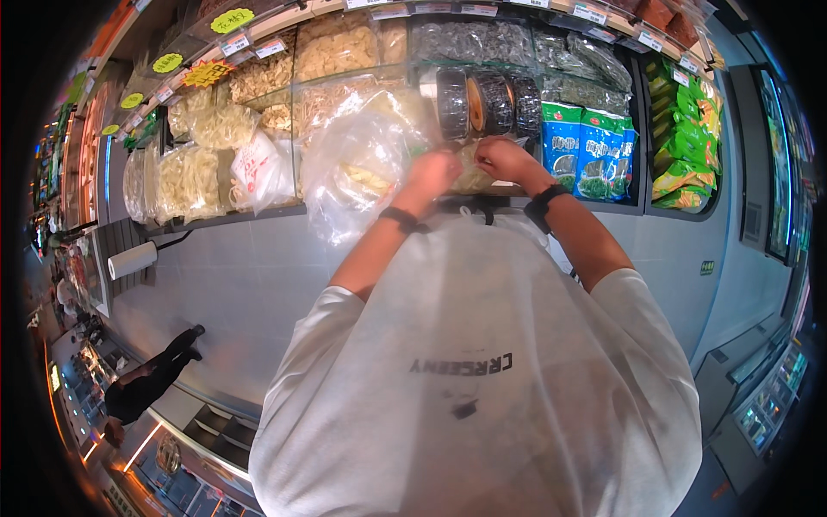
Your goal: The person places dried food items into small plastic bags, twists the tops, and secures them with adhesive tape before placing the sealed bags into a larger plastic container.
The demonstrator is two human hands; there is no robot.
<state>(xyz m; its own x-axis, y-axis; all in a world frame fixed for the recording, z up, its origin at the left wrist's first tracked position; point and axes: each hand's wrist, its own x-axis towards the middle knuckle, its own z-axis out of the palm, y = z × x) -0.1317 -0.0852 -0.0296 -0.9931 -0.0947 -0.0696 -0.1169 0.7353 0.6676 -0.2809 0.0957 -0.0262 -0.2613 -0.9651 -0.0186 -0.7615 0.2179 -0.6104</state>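
Note:
A small clear plastic bag [469, 177] with yellowish contents lies between my hands at the front edge of the display shelf. My left hand [433, 175] is curled closed at the bag's left side, its fingers blurred. The fingers of my right hand [506, 162] are pinched together on the bag's upper right side. Beside my left hand sits a large clear plastic bag [362, 159] with pale dried goods inside. Just beyond my hands stand several round, dark film-wrapped packs [487, 102]. What is inside the small bag is too unclear to name.
Blue packets [579, 151] stand right of my hands, with green bags [685, 138] farther right. A white plastic bag [261, 171] and bagged dried goods [191, 183] fill the left. A paper roll [132, 261] sticks out from the shelf front. Another person [148, 383] stands at lower left.

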